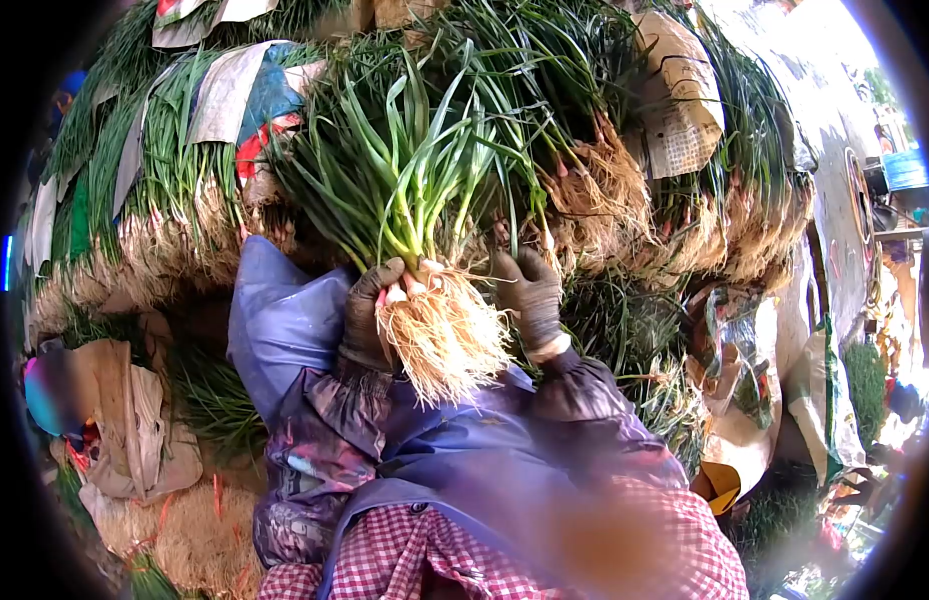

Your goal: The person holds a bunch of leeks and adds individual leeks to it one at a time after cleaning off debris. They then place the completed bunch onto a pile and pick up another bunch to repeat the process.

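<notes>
My gloved left hand (370, 315) is closed around a bunch of green garlic (440, 325), leaves pointing away and pale, stringy roots hanging toward my body. Its white bulb ends show just beside my fingers. To the right of the bunch is my gloved right hand (530, 300), fingers curled and fingertips up against thin garlic stalks (545, 235) at the edge of the pile. It appears to pinch one or more of them, though the exact grip is partly hidden. A larger rooted clump of garlic (600, 195) lies just beyond that hand.
A long heap of green garlic (175, 230) spans the far side, roots facing me. Sacking and a cardboard-like sheet (682, 95) partly cover it. Loose greens (630, 330) lie lower right. A blue apron (455, 450) covers my lap; sacks (140, 410) lie at left.
</notes>
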Available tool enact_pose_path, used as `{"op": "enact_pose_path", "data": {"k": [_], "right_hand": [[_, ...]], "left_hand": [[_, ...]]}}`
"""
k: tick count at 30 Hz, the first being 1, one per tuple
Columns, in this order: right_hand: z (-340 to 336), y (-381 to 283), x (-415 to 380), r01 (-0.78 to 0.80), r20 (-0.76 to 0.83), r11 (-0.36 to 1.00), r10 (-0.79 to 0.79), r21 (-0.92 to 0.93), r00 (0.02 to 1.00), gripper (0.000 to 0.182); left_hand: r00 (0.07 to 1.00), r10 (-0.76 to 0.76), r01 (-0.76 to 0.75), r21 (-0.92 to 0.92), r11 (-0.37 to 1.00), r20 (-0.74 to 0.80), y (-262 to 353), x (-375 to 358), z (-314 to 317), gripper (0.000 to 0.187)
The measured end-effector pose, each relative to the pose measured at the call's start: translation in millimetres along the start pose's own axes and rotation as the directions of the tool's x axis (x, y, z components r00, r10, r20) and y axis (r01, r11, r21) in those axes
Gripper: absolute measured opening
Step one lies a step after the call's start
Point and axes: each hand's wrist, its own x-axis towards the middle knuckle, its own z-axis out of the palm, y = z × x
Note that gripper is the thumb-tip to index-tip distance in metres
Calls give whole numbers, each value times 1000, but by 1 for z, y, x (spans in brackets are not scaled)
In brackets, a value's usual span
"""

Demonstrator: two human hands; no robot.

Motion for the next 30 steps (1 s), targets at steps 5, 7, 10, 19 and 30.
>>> {"op": "enact_pose_path", "data": {"k": [5, 7, 10, 19, 30], "right_hand": [[-24, -10, -14, 336, 263, -135, 387, -932, 884, 30], [-12, -18, -1, 418, 291, 191, -470, -888, 833, 37], [11, -33, 31, 597, 572, -37, -342, -801, 746, 38], [-94, 67, -26, 641, 617, 182, 551, -746, 562, 38], [-19, -60, 104, 14, -7, 58, -341, -998, 940, 29]], "left_hand": [[995, 15, -13, 22, 1000, -100, 1, -4, 12, 27], [1000, 26, -26, -2, 1000, -6, 1, -2, -3, 27], [999, 32, -34, 51, 998, 36, 4, 1, -17, 26], [993, -40, 58, -155, 986, 114, 2, 0, -7, 29], [999, -47, 47, -6, 999, -9, 3, -2, 2, 18]]}}
